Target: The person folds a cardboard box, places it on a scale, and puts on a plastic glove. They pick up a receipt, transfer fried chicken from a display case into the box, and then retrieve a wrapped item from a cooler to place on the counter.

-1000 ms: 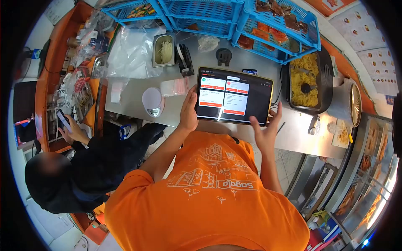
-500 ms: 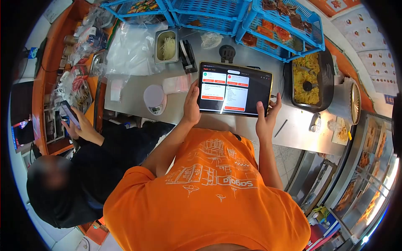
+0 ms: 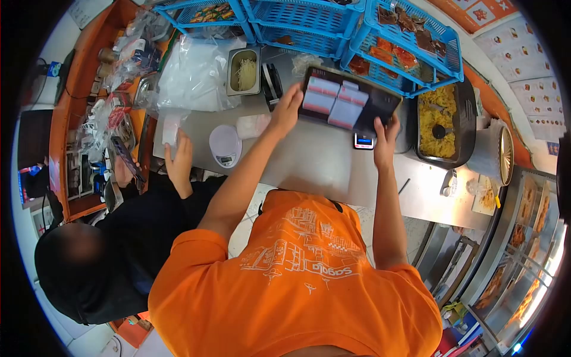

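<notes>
A tablet (image 3: 376, 113) with a lit screen is raised over the back of the steel counter, tilted and blurred by motion. My left hand (image 3: 286, 112) grips its left edge, and my right hand (image 3: 385, 138) holds its lower right corner, thumb on the front. Just below the tablet lies a small device with a lit screen (image 3: 364, 141), partly covered by it. Left of my left hand are a white kitchen scale (image 3: 226, 146) and a pack of clear bags (image 3: 253, 125). A black stand (image 3: 272, 85) is behind that hand.
Blue crates (image 3: 297, 27) with packed food line the back. A metal container (image 3: 243, 72) of pale shreds stands beside plastic bags (image 3: 193, 74). Right, there is a black pan of yellow rice (image 3: 437, 128). A co-worker's hand (image 3: 179, 163) reaches the counter's left edge; the other holds a phone (image 3: 128, 157).
The tablet has moved up and right in both my hands and tilted, uncovering the small device. The co-worker's one hand has left the phone and reached toward the counter.
</notes>
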{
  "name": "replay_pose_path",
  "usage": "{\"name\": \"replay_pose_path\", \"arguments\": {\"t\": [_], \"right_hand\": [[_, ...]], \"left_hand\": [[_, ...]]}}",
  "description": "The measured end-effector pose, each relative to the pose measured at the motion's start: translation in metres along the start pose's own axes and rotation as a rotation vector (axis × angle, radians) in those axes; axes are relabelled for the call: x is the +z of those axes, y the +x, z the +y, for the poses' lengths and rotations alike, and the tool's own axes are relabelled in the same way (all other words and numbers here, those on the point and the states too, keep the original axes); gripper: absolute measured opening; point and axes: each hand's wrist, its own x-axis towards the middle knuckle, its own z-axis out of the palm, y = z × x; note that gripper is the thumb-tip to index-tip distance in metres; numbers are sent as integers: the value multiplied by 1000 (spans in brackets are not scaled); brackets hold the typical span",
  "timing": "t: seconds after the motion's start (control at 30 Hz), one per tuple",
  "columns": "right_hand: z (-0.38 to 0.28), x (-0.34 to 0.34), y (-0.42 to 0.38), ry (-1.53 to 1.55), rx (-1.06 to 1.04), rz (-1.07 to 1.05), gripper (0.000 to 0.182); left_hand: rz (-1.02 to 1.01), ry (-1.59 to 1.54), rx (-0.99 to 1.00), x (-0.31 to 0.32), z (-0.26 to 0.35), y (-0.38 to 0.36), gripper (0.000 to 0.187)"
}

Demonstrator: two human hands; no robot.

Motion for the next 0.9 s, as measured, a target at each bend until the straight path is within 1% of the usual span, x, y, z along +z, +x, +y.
{"name": "replay_pose_path", "arguments": {"t": [0.03,0.07,0.1,0.13,0.17,0.2,0.27,0.3,0.37,0.4,0.43,0.47,0.5,0.53,0.57,0.6,0.63,0.7,0.73,0.77,0.8,0.83,0.87,0.9], "right_hand": [[8,3,21,-129,-20,38,71],[12,12,41,-63,-107,-5,71],[10,20,58,-31,-96,-28,71],[13,26,73,-11,-74,-58,71],[18,30,88,10,-55,-88,71],[25,33,99,13,-62,-83,71],[51,34,115,-86,-74,-99,70],[63,35,119,-86,-77,-93,70],[85,35,123,-14,-69,-75,69],[99,36,125,14,-79,-65,70],[101,37,124,-76,-61,-25,62],[146,34,138,-52,-161,1,64],[137,36,136,-129,-90,3,72],[115,41,130,-176,-96,22,80],[100,43,122,-226,-92,42,88],[103,45,115,-273,-61,101,87],[106,37,113,-309,-42,149,85],[68,13,74,-286,-66,200,57],[64,-10,54,-106,-190,225,34],[51,-43,28,-226,-134,264,20],[36,-76,-2,-196,-44,404,17],[55,-128,-19,-307,-350,574,19],[45,-179,-35,-401,-339,840,14],[60,-244,-46,-563,-149,1090,16]], "left_hand": [[63,103,-6,1,15,15,40],[136,116,30,-1,-9,42,39],[207,130,67,-2,-34,67,38],[181,109,21,-6,-26,80,35],[176,111,29,-6,-29,88,35],[235,124,-27,-5,-33,93,34],[331,154,-99,-5,-49,104,32],[326,154,-94,-4,-58,106,32],[391,309,-213,3,-66,105,32],[428,337,-97,4,-88,107,32],[423,407,-110,5,-79,104,31],[426,368,-82,2,-105,113,31],[425,243,-81,-1,-114,121,35],[410,118,-97,-1,-124,119,41],[389,385,-120,0,-105,110,42],[330,-40,-195,4,-87,105,37],[334,382,-46,-1,-95,106,41],[390,327,-21,-7,-110,100,42],[421,255,101,0,-106,85,42],[461,178,225,5,-95,68,43],[328,244,211,10,-67,41,41],[199,312,193,18,-42,5,42],[170,345,53,26,-35,-31,40],[147,384,-85,34,-32,-65,42]]}}
